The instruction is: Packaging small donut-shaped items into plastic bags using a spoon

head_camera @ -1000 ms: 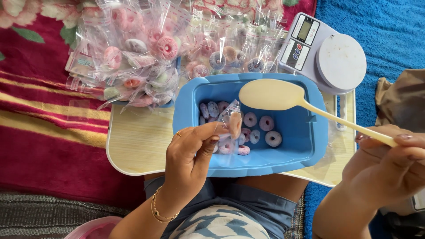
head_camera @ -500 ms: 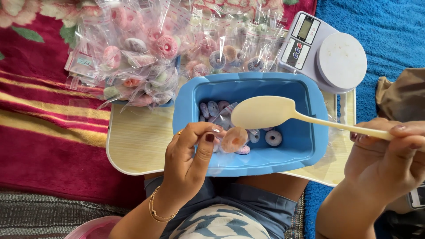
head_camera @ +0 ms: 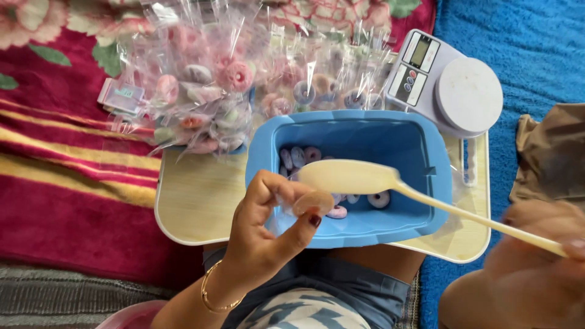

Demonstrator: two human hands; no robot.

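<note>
My left hand [head_camera: 262, 228] holds a small clear plastic bag [head_camera: 298, 204] pinched open between thumb and fingers at the near rim of a blue plastic tub [head_camera: 420, 140]. In my right hand [head_camera: 530, 274], blurred at the lower right, is a long cream plastic spoon [head_camera: 353, 178]. Its bowl hovers right beside the bag's mouth, over the tub. Several small ring-shaped candies [head_camera: 378, 199], pink, white and purple, lie on the tub's floor.
The tub sits on a pale wooden lap tray [head_camera: 195, 198]. A heap of filled clear bags [head_camera: 231, 79] lies behind it on a red floral blanket [head_camera: 61, 183]. A white kitchen scale [head_camera: 448, 82] stands at the back right, near a blue rug [head_camera: 536, 42].
The spoon has swung left and down, from above the tub's far side to the bag's mouth. My left hand has tilted the bag and spread it open.
</note>
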